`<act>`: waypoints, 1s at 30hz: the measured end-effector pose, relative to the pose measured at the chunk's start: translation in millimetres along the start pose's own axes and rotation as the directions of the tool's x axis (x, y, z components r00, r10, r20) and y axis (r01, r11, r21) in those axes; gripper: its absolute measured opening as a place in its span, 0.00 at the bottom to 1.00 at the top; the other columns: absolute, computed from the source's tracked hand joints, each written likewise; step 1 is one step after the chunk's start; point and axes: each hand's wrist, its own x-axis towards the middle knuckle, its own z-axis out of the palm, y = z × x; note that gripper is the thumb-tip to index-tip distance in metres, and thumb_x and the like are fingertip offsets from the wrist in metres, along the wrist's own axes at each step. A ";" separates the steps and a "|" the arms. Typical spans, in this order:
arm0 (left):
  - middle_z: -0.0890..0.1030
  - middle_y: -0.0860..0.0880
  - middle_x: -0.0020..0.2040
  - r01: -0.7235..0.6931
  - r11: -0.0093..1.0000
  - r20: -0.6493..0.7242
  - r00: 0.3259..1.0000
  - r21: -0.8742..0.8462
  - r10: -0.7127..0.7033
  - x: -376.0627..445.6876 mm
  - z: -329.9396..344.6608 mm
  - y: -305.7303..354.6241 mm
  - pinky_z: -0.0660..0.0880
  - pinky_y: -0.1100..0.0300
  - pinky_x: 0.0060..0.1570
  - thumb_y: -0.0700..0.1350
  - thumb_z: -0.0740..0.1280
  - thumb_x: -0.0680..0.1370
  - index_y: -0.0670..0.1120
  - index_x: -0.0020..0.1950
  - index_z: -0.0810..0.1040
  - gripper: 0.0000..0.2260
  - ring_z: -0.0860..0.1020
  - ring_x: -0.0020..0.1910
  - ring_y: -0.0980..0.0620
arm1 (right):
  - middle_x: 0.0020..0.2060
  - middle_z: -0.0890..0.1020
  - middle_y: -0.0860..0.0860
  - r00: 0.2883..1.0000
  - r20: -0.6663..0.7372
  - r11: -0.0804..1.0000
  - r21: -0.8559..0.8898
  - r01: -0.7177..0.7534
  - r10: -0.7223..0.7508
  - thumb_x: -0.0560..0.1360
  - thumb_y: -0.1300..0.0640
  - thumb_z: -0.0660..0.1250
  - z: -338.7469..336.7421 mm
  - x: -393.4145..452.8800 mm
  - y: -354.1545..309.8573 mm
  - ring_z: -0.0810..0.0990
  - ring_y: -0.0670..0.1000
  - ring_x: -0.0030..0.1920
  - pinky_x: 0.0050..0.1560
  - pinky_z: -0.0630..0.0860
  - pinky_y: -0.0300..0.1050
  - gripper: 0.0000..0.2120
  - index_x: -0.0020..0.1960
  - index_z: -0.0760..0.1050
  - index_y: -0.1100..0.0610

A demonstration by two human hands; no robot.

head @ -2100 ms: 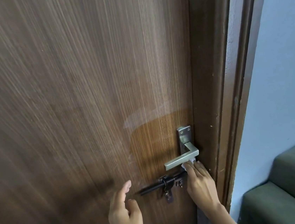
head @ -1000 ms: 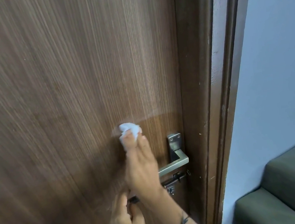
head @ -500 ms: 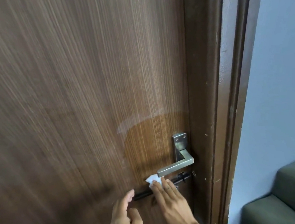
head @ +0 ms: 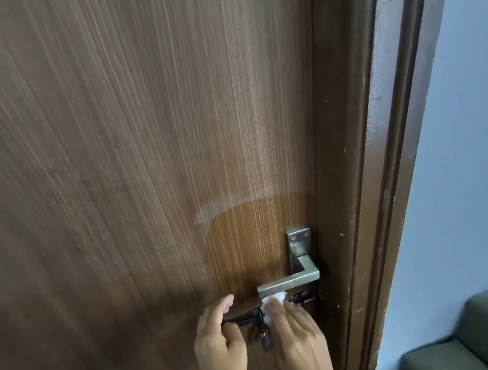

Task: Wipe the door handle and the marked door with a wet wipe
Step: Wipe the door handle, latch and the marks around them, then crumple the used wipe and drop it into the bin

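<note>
Wood-grain door: brown veneer fills the view; a darker, damp-looking patch sits above and to the left of the handle, edged at 12 o'clock by a pale arc of streak.
Door handle: brushed steel lever, horizontal, its free end pointing to 9 o'clock from the back plate.
Wet wipe: white, bunched, pressed just under the lever's free end, touching its underside.
Right hand: fingers clasped over the wipe, pushing it up toward 12 o'clock against the lever.
Left hand: holds nothing; loosely curled by the black sliding bolt; whether it touches the bolt I cannot tell.
Step in hand: wiping the underside of the lever, by my reading.
Doing it well: wrap the wipe round the bar so top, front and underside are cleaned in one pass from 9 o'clock to 3 o'clock, then dab the back plate and screws.
Watch for: pressing the lever down, or the wipe snagging on the bolt and the small dark piece hanging under it.
Left to do: the pale streak at the patch's 12 o'clock edge likely needs a firmer pass.
</note>
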 end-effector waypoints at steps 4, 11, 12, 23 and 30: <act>0.82 0.44 0.45 -0.030 1.000 -0.001 1.000 -0.003 0.030 8.2 -9.7 14.0 0.73 0.56 0.49 0.22 0.61 0.65 0.40 0.49 0.80 0.20 0.80 0.46 0.46 | 0.45 0.85 0.51 0.976 -0.150 0.970 0.160 0.181 -0.158 0.77 0.61 0.58 -27.1 27.3 -26.4 0.82 0.50 0.44 0.46 0.77 0.39 0.11 0.51 0.79 0.59; 0.81 0.43 0.50 -0.098 0.995 -0.034 0.995 -0.012 0.098 26.6 -65.7 38.2 0.75 0.50 0.55 0.26 0.59 0.66 0.40 0.52 0.78 0.20 0.79 0.51 0.44 | 0.41 0.84 0.57 0.932 -0.339 0.957 0.204 0.205 -0.127 0.74 0.66 0.60 -65.8 91.1 -72.6 0.81 0.55 0.39 0.42 0.74 0.39 0.09 0.46 0.79 0.65; 0.81 0.42 0.50 -0.110 0.994 -0.029 0.994 -0.008 0.110 31.3 -77.2 39.5 0.75 0.49 0.56 0.26 0.59 0.66 0.40 0.53 0.78 0.20 0.78 0.51 0.43 | 0.41 0.84 0.57 0.929 -0.354 0.959 0.207 0.193 -0.111 0.73 0.67 0.61 -68.9 98.5 -82.3 0.81 0.56 0.39 0.41 0.73 0.40 0.08 0.45 0.79 0.65; 0.79 0.40 0.55 -0.151 0.966 0.027 0.989 0.211 0.149 49.3 -261.0 33.2 0.72 0.51 0.57 0.32 0.58 0.70 0.39 0.57 0.75 0.17 0.76 0.54 0.41 | 0.40 0.83 0.57 0.954 -0.300 0.863 0.484 0.146 0.007 0.70 0.73 0.61 -77.0 96.6 -256.2 0.78 0.59 0.40 0.40 0.67 0.40 0.09 0.45 0.77 0.64; 0.79 0.39 0.55 0.060 0.950 -0.191 0.982 0.307 0.000 -4.5 -408.0 -31.0 0.71 0.52 0.57 0.31 0.57 0.70 0.38 0.56 0.75 0.16 0.76 0.55 0.42 | 0.43 0.79 0.56 0.978 -0.051 0.640 0.750 0.171 -0.201 0.69 0.75 0.60 -44.1 37.8 -415.3 0.77 0.48 0.42 0.44 0.70 0.35 0.16 0.52 0.79 0.63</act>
